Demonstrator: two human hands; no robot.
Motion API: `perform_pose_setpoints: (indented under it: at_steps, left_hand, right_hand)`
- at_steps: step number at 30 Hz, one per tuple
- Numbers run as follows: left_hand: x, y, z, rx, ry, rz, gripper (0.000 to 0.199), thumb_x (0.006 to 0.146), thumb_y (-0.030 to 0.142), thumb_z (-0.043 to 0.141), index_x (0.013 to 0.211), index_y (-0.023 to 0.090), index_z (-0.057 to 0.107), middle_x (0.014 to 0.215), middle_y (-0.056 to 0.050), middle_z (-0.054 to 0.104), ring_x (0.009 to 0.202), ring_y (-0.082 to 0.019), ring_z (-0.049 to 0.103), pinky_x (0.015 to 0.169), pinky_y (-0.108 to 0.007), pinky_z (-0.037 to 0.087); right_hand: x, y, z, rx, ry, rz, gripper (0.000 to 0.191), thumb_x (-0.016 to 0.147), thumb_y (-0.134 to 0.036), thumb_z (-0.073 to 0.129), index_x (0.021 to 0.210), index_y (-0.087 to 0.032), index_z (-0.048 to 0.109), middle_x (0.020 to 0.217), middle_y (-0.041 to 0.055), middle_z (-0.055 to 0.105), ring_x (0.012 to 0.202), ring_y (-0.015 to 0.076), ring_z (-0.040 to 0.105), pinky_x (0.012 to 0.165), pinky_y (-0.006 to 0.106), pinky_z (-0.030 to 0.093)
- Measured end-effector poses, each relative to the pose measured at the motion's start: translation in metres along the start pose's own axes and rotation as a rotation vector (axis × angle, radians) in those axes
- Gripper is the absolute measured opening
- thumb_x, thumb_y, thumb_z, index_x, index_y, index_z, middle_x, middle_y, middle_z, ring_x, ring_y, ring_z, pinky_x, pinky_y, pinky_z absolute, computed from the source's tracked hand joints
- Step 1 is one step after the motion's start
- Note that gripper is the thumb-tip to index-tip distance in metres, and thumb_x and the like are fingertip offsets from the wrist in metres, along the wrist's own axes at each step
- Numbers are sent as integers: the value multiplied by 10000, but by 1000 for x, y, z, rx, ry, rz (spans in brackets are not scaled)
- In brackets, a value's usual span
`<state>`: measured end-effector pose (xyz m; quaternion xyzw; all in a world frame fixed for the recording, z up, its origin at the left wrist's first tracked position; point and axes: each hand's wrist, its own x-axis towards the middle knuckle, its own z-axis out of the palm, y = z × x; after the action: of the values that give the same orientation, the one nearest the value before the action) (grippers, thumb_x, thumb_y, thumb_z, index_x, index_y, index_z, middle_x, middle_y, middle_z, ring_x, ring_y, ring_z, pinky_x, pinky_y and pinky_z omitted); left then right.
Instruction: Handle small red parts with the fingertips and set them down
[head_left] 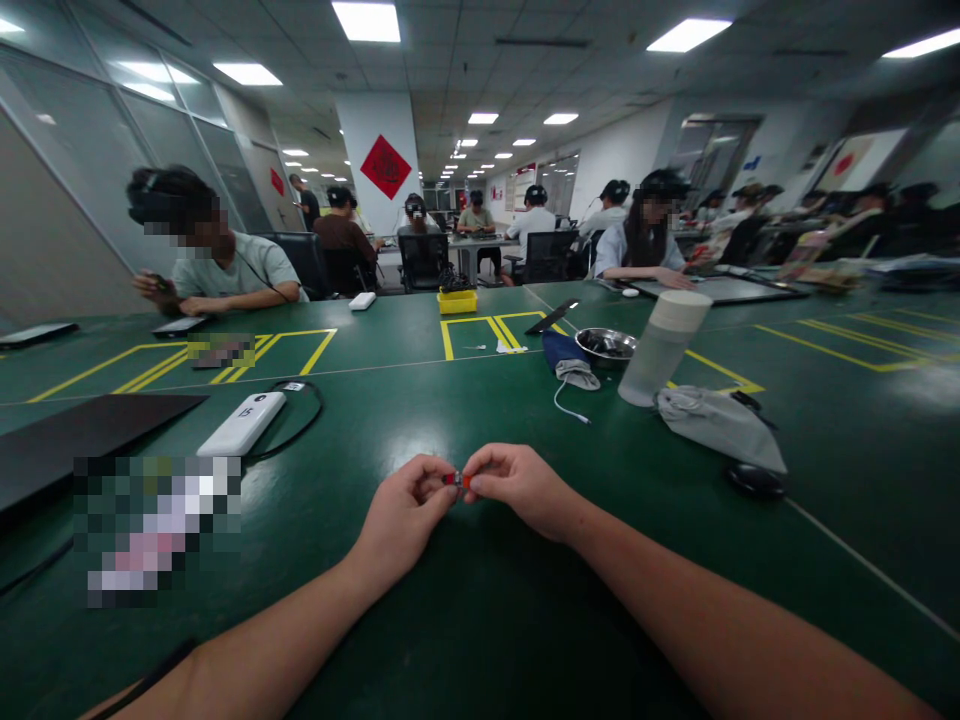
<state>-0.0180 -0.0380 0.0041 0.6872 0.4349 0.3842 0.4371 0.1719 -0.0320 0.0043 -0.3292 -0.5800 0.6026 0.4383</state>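
Just above the green table [420, 640], my two hands meet fingertip to fingertip. My left hand [405, 510] is closed in a pinch on a small red piece [449, 479]. A small orange piece [468, 482] is pinched between the thumb and fingers of my right hand [529, 490]. A tiny silvery or clear bit shows between the two pieces. Whether they are joined, I cannot tell. The fingertips hide most of both pieces, and their exact kind is too small to make out.
Left of my hands lie a white power bank [244, 424] with a black cable and a dark laptop [82, 430]. To the right are a metal bowl [606, 345], a frosted bottle [660, 350], a grey pouch [712, 425] and a black mouse [756, 480]. Other people sit across the table.
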Motion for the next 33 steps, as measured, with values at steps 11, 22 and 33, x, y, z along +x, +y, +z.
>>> perform_pose_setpoints:
  at_steps: [11, 22, 33]
  left_hand:
    - [1, 1, -1, 34, 42, -34, 207, 807, 300, 595, 974, 182, 629, 782, -25, 687, 693, -162, 639, 628, -273, 481]
    - [0, 3, 0, -57, -48, -38, 236, 847, 326, 559, 1003, 173, 648, 768, -34, 687, 697, -156, 626, 652, -269, 496]
    - [0, -4, 0, -6, -30, -12, 235, 829, 304, 570, 1023, 186, 627, 804, -30, 680, 716, -167, 623, 665, -279, 472]
  right_hand:
    - [0, 0, -1, 36, 57, 19, 168, 733, -223, 686, 854, -123, 627, 781, 34, 662, 671, 130, 640, 684, 285, 497]
    - [-1, 1, -3, -1, 15, 7, 180, 740, -228, 692, 862, -116, 619, 771, 36, 667, 692, 131, 644, 694, 279, 492]
    - [1, 2, -1, 29, 42, -6, 232, 711, -214, 711, 891, -132, 590, 801, 38, 669, 711, 150, 657, 731, 317, 507]
